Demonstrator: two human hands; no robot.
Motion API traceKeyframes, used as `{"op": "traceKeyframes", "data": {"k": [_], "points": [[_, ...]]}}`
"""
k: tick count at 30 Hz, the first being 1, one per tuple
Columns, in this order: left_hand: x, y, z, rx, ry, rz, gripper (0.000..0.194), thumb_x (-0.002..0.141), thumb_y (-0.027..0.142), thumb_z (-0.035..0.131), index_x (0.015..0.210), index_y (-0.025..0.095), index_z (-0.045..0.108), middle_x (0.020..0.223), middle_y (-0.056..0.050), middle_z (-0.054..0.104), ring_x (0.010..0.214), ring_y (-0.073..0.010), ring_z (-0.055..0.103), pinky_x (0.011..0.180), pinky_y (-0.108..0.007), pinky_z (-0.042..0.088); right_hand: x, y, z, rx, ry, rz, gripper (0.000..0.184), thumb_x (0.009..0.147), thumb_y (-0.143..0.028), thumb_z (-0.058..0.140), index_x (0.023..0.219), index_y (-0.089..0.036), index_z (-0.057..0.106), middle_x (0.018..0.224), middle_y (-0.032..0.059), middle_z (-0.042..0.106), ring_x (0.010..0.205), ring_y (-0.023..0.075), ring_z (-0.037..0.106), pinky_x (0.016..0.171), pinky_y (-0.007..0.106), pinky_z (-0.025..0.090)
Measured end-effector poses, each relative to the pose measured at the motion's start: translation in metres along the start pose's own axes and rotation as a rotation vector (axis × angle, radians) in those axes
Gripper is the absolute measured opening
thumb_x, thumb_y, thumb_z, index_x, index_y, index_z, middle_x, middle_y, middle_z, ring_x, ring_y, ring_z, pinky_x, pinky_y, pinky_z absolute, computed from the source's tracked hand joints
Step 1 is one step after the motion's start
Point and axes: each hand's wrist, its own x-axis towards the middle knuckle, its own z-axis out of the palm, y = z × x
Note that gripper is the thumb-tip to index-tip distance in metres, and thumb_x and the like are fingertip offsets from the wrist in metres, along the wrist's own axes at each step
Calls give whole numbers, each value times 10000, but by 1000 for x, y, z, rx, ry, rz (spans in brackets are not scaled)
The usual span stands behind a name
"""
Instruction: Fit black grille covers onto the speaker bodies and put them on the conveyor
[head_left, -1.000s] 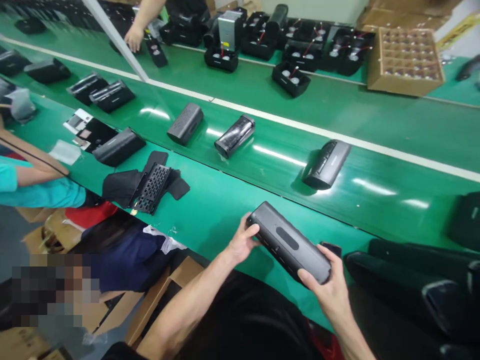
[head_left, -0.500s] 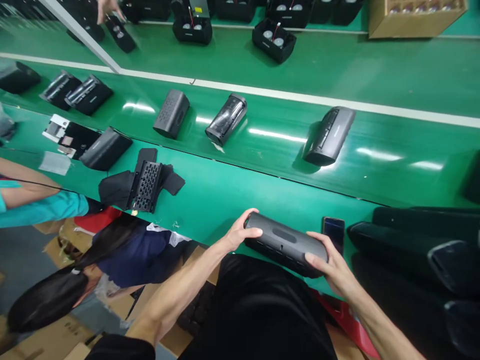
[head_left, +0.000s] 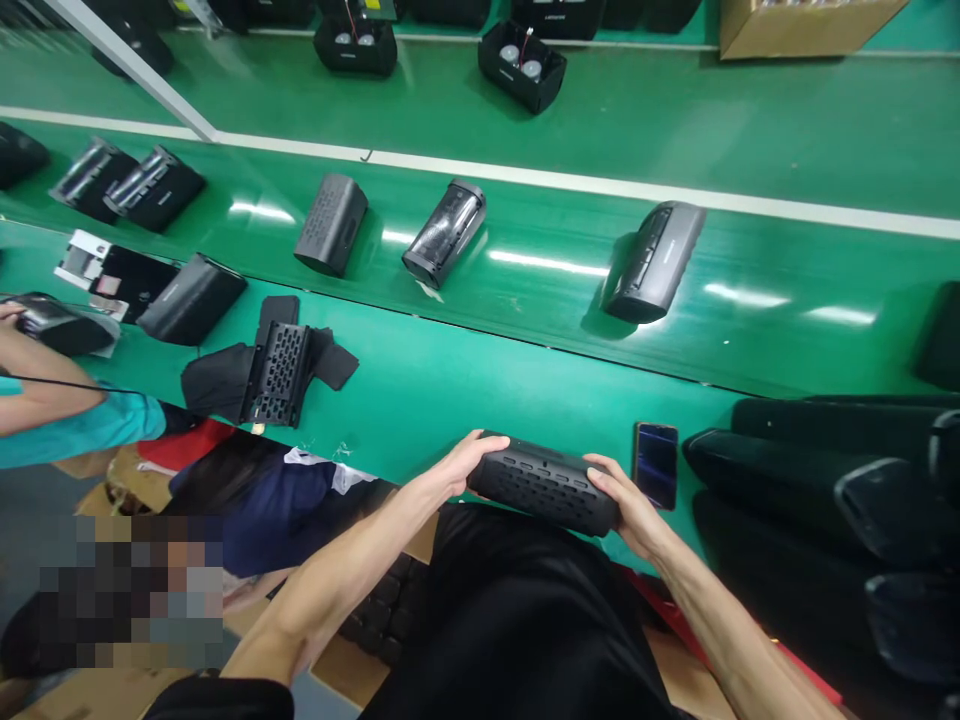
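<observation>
A dark grey portable speaker housing [head_left: 547, 488] is held level just above the near edge of the green bench, its perforated, honeycomb-like face turned up toward me. My left hand [head_left: 469, 465] grips its left end, thumb along the top edge. At the right end, my right hand [head_left: 619, 500] is closed around it, thumb on top. Close to the right hand lies a smartphone [head_left: 656, 465] with a dark screen. The fingers under the housing are hidden.
Several speakers, including one grey speaker [head_left: 656, 262], lie on the green conveyor [head_left: 540, 270] ahead. A perforated black panel [head_left: 277, 375] with dark sheets lies left. Large black cases [head_left: 810, 480] stand at right. Co-workers sit at left, one with a hand on a speaker [head_left: 67, 325].
Both hands have rolled the speaker housing, so its perforated face shows instead of the smooth side with the oval patch. At far left, a co-worker's hand and a speaker have come into view.
</observation>
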Motion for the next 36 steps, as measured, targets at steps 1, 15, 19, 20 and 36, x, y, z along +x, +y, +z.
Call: {"op": "traceKeyframes", "data": {"k": [1, 15, 19, 20, 36], "points": [[1, -2, 0, -16, 0, -33, 704, 725, 538, 838, 1303, 227, 584, 897, -70, 742, 766, -289, 731, 730, -440, 589, 1, -2, -4, -25, 1, 13, 672, 722, -663, 819, 1263, -321, 615, 801, -24, 662, 628, 180, 586, 513, 250, 419], [-3, -37, 41, -469, -420, 46, 630, 832, 632, 700, 1286, 197, 661, 1275, -174, 706, 1133, -368, 664, 896, -552, 565, -20, -20, 47, -383, 114, -792, 1253, 737, -518, 850, 1688, -208, 94, 1510, 194, 535, 1358, 401, 550, 1101, 543, 477], [-21, -4, 13, -205, -298, 462, 968, 680, 609, 882, 1519, 322, 495, 1548, -116, 520, 1345, -363, 529, 1077, -525, 479, -45, -49, 26, -1015, 70, -788, 1158, 678, -334, 851, 1680, -278, 275, 1363, 149, 626, 1163, 396, 643, 1000, 527, 520], [-26, 2, 7, -84, -295, 507, 1032, 645, 582, 917, 1541, 315, 479, 1554, -112, 507, 1367, -367, 503, 1124, -514, 437, -49, -50, 22, -1142, 48, -774, 1133, 654, -313, 853, 1663, -279, 338, 1315, 151, 648, 1115, 400, 652, 977, 537, 524], [-48, -31, -19, 227, -323, 389, 1067, 649, 528, 907, 1540, 270, 380, 1353, -100, 553, 1185, -323, 559, 1061, -451, 429, -59, 60, -14, -414, 64, -470, 971, 753, -686, 796, 1536, -299, 373, 1584, 140, 468, 1448, 401, 454, 1169, 526, 388]]}}
